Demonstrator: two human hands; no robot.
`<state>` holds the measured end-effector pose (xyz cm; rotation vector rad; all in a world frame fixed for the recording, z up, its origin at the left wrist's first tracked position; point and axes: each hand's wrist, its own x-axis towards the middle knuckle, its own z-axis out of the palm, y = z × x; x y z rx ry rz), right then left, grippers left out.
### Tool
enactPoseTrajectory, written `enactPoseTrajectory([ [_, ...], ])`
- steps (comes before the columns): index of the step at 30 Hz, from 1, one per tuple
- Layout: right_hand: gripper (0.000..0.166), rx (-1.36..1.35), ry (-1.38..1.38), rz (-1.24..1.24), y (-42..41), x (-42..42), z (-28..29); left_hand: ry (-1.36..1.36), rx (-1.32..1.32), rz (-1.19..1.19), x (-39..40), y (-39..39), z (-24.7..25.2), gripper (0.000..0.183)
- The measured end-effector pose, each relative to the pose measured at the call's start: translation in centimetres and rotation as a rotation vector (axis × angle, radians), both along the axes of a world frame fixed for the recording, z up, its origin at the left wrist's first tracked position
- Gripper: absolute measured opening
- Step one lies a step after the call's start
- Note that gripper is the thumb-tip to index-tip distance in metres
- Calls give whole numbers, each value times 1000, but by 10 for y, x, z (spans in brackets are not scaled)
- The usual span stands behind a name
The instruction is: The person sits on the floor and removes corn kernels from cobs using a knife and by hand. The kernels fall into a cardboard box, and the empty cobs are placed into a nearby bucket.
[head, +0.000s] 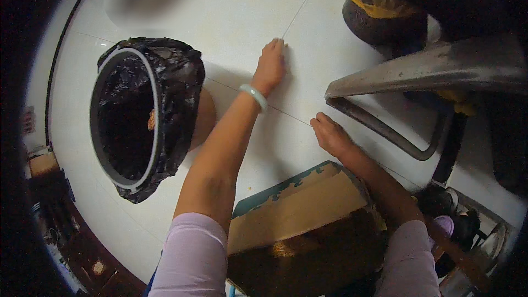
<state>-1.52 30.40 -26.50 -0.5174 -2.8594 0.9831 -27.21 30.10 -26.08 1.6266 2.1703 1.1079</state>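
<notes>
My left hand [270, 64], with a pale bangle [254, 97] on its wrist, reaches down to the white tiled floor, fingers drawn together beside a small crumb [286, 44]. Whether something is pinched in it cannot be seen. My right hand [331, 136] is lower right, above the floor, its fingers curled; their inner side is hidden. Below the hands stands an open cardboard box [297, 210] with a brown clump [284, 249] inside. Left of my left arm is a bin with a grey ring rim [156, 132] and a black plastic liner [179, 90]; an orange-brown piece shows inside.
A metal frame [383, 78] juts in from the right, close to my right hand. Behind it stands a dark rounded container [363, 22] with a yellow bag [377, 6]. Shoes [443, 229] lie at lower right. A small crumb [249, 189] is on the floor by the box.
</notes>
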Motion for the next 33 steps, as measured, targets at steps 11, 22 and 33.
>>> enactPoseTrajectory([
  [11, 6, 26, 45, -96, -2, -3, -1, 376, -162, -196, 8, 0, -16, 18],
  [22, 9, 59, 62, 22, 0, -6, -10, 166, -286, -59, 11, -36, -8, 13],
  [33, 13, 62, -88, 18, 1, 3, -10, -387, -10, -381, 89, -130, 190, 15],
])
